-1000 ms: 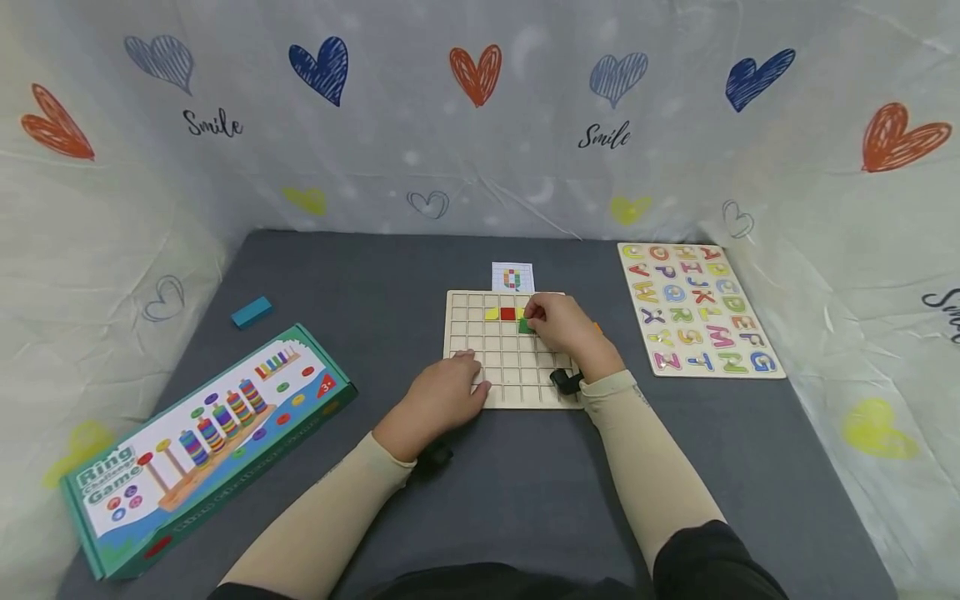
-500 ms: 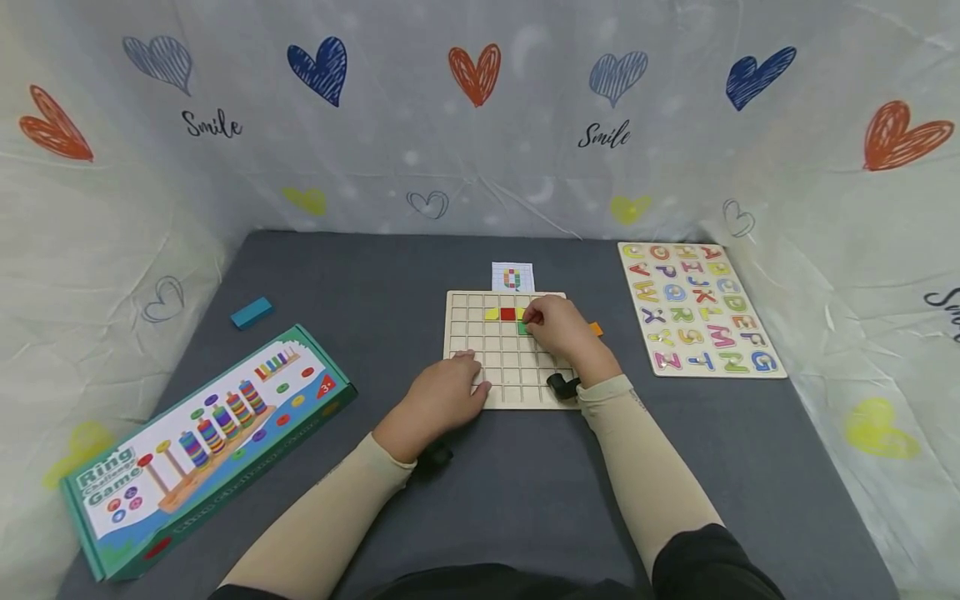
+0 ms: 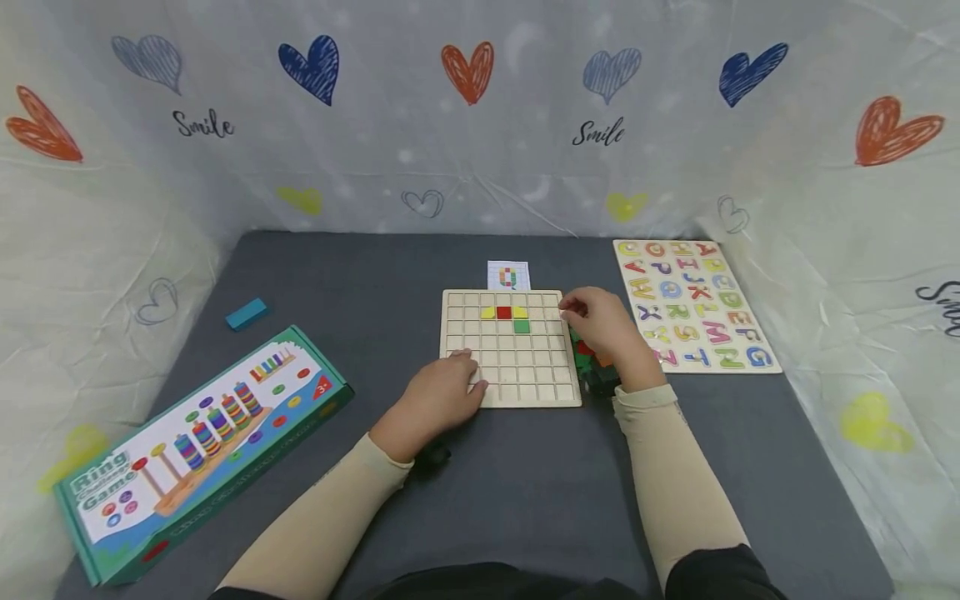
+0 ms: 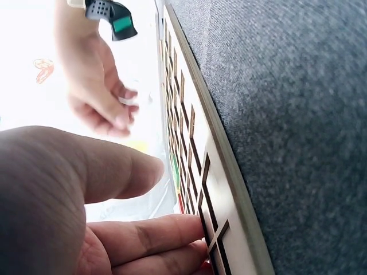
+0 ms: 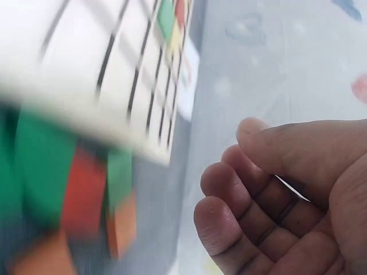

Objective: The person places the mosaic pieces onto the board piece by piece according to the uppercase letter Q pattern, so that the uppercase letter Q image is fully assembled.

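A wooden grid board (image 3: 528, 360) lies on the grey table. In its upper rows sit a yellow tile (image 3: 488, 313), a red tile (image 3: 504, 313), a second yellow tile (image 3: 520, 313) and, just below that one, a green tile (image 3: 522, 327). My left hand (image 3: 438, 396) rests on the board's left part, fingers extended, thumb apart. Off the board's right edge, my right hand (image 3: 603, 327) has loosely bent fingers with nothing between them in the right wrist view. Beneath it are loose blocks, among them a red block (image 5: 84, 195) and an orange block (image 5: 122, 226), partly hidden by the hand in the head view.
A small pattern card (image 3: 507, 273) lies against the board's far edge. To the right is an alphabet puzzle board (image 3: 701, 312). At left, a green ring-game box (image 3: 202, 450) lies at a slant, with a blue block (image 3: 247, 314) beyond it.
My right hand has left the green tile and moved right, past the board's edge to above the loose blocks. The green tile now lies uncovered. My left hand stays in place.
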